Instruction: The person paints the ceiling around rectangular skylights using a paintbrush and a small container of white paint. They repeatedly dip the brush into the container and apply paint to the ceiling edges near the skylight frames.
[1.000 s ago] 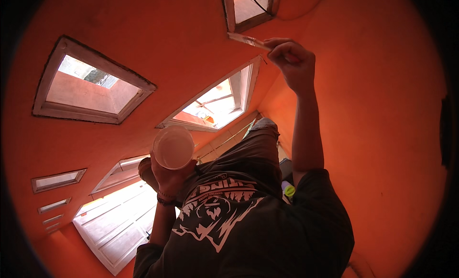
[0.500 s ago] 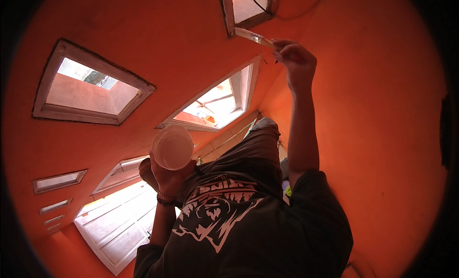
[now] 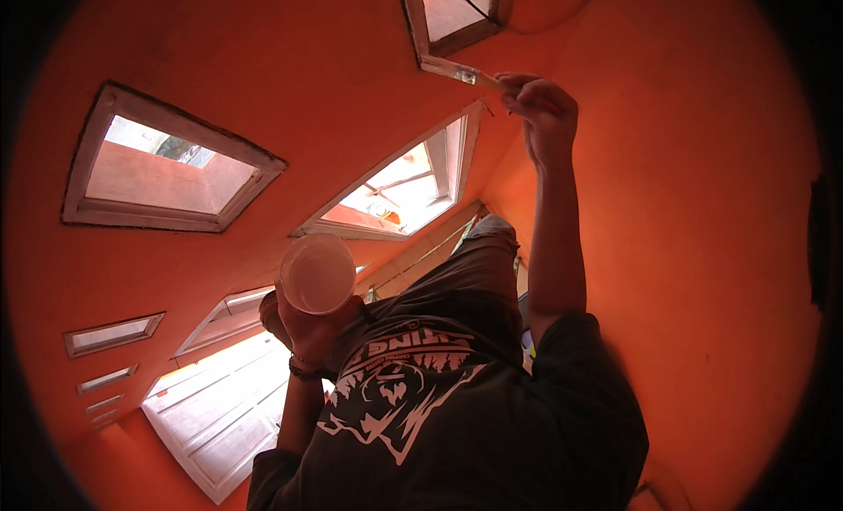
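My right hand (image 3: 546, 107) is raised and pinches a paintbrush (image 3: 464, 73) by its handle, the arm stretched upward. The brush's pale bristles point left and lie at the lower corner of a small white window frame (image 3: 411, 24) high on the orange wall. In front of my body, my left hand (image 3: 316, 331) is wrapped round a pale plastic tub (image 3: 318, 274), holding it with its open top facing up. Whitish stuff shows inside the tub, but its level cannot be made out.
A white-framed opening (image 3: 162, 214) is set in the orange wall (image 3: 334, 89) at left, a larger window (image 3: 408, 190) at centre. Several smaller openings run down the lower left, above a white panelled door (image 3: 219, 423). Another orange wall (image 3: 694, 230) rises at right.
The brush and my right hand have shifted slightly left, with the bristles now closer against the frame's corner. My left hand still holds the tub in nearly the same place.
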Demonstrator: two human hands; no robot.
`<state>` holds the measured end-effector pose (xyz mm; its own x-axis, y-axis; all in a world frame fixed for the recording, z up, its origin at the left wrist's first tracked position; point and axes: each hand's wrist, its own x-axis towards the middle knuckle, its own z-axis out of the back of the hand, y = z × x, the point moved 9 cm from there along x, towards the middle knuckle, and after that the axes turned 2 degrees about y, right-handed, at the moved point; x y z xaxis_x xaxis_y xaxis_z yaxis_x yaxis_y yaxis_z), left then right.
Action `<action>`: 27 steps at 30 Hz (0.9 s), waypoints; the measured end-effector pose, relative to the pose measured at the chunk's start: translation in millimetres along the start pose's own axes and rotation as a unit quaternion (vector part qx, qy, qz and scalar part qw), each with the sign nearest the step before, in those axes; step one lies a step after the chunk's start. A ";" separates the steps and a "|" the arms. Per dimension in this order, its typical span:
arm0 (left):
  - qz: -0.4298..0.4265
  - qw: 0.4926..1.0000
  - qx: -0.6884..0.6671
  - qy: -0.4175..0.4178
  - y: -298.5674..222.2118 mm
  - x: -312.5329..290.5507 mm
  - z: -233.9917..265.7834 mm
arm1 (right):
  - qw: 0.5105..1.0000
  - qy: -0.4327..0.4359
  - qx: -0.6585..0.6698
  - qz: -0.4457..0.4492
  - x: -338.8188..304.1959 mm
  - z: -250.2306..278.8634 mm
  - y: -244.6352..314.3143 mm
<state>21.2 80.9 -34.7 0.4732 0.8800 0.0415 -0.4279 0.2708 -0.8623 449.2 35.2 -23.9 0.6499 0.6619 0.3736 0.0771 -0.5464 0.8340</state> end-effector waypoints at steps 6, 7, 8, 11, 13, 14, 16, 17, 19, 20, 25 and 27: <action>0.000 0.999 0.003 -0.036 -5.2 0.4 5.1 | 1.000 -0.011 0.002 0.011 4.3 1.5 -1.7; 0.003 0.999 -0.004 -0.037 -4.5 0.5 5.5 | 1.000 -0.007 0.013 0.007 3.1 1.6 -0.9; 0.006 0.999 -0.013 -0.036 -3.1 0.1 5.1 | 1.000 -0.003 0.017 0.007 2.1 0.7 -0.1; 0.014 0.999 -0.026 -0.035 2.4 -0.6 5.0 | 1.000 0.001 0.018 0.009 2.0 -0.8 -0.8; 0.017 0.999 -0.037 -0.033 3.3 -0.5 4.4 | 1.000 -0.012 0.005 0.012 4.2 -0.1 -6.7; 0.017 0.998 -0.047 -0.035 2.9 -0.5 4.0 | 1.000 -0.015 0.016 0.016 3.8 1.2 -7.7; 0.017 0.998 -0.050 -0.036 1.3 0.1 3.9 | 0.999 -0.022 0.038 0.024 1.9 5.0 -7.9; 0.017 0.998 -0.043 -0.037 0.0 0.2 4.3 | 0.999 -0.019 0.043 0.019 0.8 5.5 -8.0; 0.012 0.999 -0.037 -0.035 -0.9 0.5 4.5 | 0.999 -0.013 0.052 0.008 -1.1 6.2 -8.2; 0.008 0.999 -0.038 -0.030 -0.6 0.9 4.1 | 0.999 -0.011 0.048 0.012 -0.7 5.4 -9.5; 0.002 0.999 -0.026 -0.025 1.9 1.7 3.8 | 0.998 -0.031 0.045 0.019 3.0 8.4 -15.9; 0.004 0.999 -0.030 -0.033 0.3 1.5 5.0 | 0.996 -0.032 0.082 0.032 0.5 8.9 -8.7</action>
<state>17.9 84.3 -32.4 0.4172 0.9064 0.0660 -0.3839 0.2415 -0.8912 455.6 35.7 -34.6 0.7037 0.5916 0.3935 0.1522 -0.6664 0.7299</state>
